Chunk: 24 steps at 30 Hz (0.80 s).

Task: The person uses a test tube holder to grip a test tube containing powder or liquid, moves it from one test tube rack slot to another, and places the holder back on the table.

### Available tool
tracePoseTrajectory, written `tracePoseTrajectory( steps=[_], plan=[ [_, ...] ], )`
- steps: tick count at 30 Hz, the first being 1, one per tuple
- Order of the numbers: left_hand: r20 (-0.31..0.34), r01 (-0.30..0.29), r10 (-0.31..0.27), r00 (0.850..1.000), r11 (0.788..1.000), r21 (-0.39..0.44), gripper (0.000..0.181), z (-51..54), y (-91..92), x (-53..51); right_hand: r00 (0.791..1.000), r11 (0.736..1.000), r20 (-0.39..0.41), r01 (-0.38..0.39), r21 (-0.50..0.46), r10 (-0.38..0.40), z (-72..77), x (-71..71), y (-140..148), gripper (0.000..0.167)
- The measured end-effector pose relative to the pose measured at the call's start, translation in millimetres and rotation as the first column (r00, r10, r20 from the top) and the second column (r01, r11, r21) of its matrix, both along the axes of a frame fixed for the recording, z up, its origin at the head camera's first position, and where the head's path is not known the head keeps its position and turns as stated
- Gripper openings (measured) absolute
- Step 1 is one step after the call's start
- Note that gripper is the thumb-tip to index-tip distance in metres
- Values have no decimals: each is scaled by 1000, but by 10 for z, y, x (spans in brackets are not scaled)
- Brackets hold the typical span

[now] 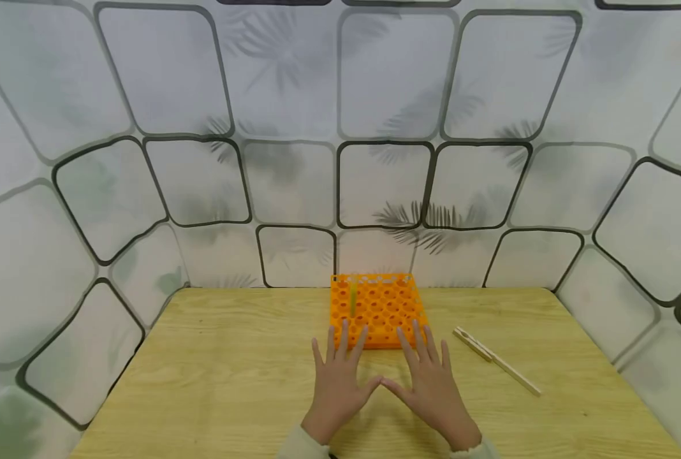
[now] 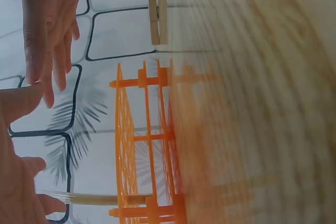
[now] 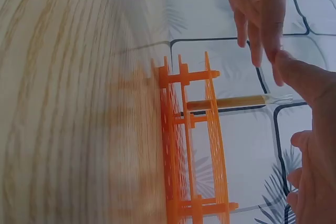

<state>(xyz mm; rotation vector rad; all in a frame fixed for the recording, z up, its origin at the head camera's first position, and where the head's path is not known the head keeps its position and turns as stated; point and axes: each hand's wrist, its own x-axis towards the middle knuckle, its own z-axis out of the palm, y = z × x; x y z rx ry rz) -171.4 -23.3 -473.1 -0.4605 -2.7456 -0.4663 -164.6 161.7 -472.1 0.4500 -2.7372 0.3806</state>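
Note:
My left hand (image 1: 338, 389) and right hand (image 1: 434, 389) are held with fingers spread and straight, just in front of an orange test tube rack (image 1: 380, 331). Both thumbs meet at their tips. Neither hand grips anything, and in the left wrist view they hover above the table, higher than the rack (image 2: 149, 137). One glass test tube (image 1: 352, 299) with yellow liquid stands upright in a hole on the rack's left side; its clear top shows in the right wrist view. To the right of my right hand lies a wooden test tube holder (image 1: 498, 361), placed diagonally.
The light wood-grain table (image 1: 220, 370) carries the rack near its back edge. A pale wall covering (image 1: 294, 185) with rounded outlines and leaf shadows rises behind the table and along both sides.

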Motion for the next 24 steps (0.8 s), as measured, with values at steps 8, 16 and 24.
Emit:
tracePoseTrajectory(
  steps=[8,16,24],
  plan=[
    [-92,71,-52,994,972,222,76,0,-38,-40,998,999,-26,-52,-18,51,39,-11,-1,83],
    [-97,114,-73,993,833,542,59,-39,-85,-121,995,993,-32,-98,-73,96,-6,-68,81,79],
    [139,-62,-121,983,493,868,46,-105,-231,-235,989,992,-110,-108,-62,101,6,-81,258,68]
  ],
)
